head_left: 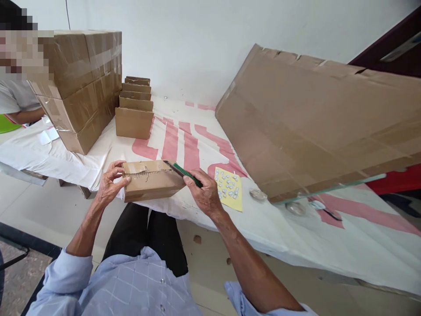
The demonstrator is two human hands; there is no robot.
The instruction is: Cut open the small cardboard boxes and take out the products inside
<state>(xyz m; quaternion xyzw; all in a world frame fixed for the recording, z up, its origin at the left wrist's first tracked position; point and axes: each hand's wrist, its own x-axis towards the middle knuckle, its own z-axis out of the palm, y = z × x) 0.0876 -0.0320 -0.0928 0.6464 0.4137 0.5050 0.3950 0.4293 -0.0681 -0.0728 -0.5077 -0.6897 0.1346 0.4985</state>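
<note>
A small cardboard box [154, 182] lies at the front edge of the cloth-covered table, its top seam ragged and torn along the middle. My left hand [112, 182] grips the box's left end, thumb on the near side and fingers at the top corner. In my right hand [205, 191] is a green utility knife [186, 173], held at a slant. Its tip is over the right part of the box's top, near the seam; whether it touches the cardboard I cannot tell. Right of that hand lies a yellow sheet [229, 188] bearing several small whitish pieces.
Taped cartons [79, 87] are stacked at the left, with a row of upright cardboard pieces [134, 123] beside them. A large cardboard panel [312, 118] leans at the right. Clear round items [258, 195] lie before it. Another person [19, 98] is at the far left.
</note>
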